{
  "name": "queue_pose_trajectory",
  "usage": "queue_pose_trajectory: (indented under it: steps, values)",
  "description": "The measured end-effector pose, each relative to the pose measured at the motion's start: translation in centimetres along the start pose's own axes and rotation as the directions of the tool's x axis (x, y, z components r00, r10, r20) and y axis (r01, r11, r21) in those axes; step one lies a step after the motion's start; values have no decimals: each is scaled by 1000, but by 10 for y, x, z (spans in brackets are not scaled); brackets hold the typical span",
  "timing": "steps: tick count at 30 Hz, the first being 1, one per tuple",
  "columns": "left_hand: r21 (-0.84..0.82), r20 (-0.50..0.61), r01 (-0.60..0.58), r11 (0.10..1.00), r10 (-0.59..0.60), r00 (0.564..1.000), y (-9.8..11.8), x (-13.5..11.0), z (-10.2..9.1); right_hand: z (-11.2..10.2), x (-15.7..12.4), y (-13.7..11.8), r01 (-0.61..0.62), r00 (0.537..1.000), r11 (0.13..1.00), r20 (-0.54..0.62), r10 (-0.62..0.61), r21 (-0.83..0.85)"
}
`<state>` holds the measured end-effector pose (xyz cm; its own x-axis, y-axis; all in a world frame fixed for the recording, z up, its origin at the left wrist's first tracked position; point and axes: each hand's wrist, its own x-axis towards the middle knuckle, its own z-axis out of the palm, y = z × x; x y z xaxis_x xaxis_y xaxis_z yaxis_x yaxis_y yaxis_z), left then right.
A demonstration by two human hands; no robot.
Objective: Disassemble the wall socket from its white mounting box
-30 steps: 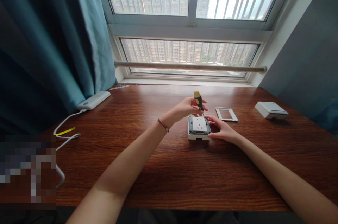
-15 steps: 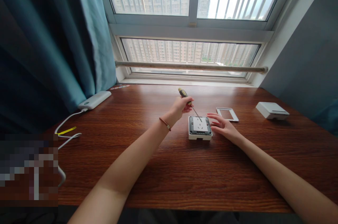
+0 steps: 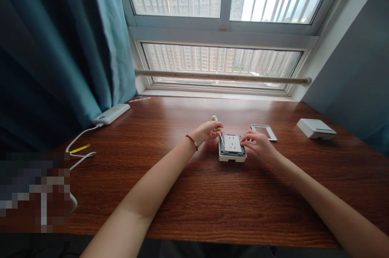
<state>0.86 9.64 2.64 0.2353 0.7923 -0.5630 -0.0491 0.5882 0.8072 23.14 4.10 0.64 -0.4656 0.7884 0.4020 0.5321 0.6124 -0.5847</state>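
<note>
My left hand [image 3: 210,130] is closed around a screwdriver [image 3: 214,118] with a yellow and dark handle. Its thin metal shaft slants down to the left side of a wall socket [image 3: 232,143], a white faceplate with slots set in a dark grey frame. Beneath the frame is a white mounting box [image 3: 232,158], lying face up on the table. My right hand [image 3: 255,142] has its thumb and fingertips drawn together at the socket's right edge. Whether something small is between those fingertips cannot be made out.
A white cover frame [image 3: 272,135] lies just behind my right hand. Farther right sits another white box [image 3: 316,128]. At the left are a white power bank [image 3: 112,114] with a cable and a yellow strip [image 3: 80,149] on the wooden table [image 3: 182,205].
The screwdriver has come off the middle of the faceplate, and its tip has moved to the left side. My right fingers have closed together at the socket's right edge.
</note>
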Motion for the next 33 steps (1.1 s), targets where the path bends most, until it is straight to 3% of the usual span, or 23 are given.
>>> queue_pose_trajectory:
  steps: [4, 8, 20, 27, 30, 33]
  values:
    - [58, 36, -56, 997, 54, 998, -3, 3, 0, 2, 0, -4, 79, 996, 986, 42, -73, -150]
    - [118, 111, -138, 983, 125, 986, -5, 2, -1, 6, -1, -6, 92, 995, 976, 43, -85, -198]
    - [219, 191, -230, 948, 189, 963, 2, -14, 6, 3, -3, -7, 53, 995, 992, -76, -62, -117]
    - [249, 272, -298, 922, 229, 935, -2, -26, 26, 3, -4, -9, 65, 984, 993, -159, -79, -94]
    - [254, 318, -341, 905, 254, 913, -7, -34, 37, 2, -4, -13, 25, 971, 999, -237, -30, -25]
    - [261, 390, -424, 867, 307, 868, -11, -42, 46, 2, -6, -16, -63, 949, 988, -296, 103, 141]
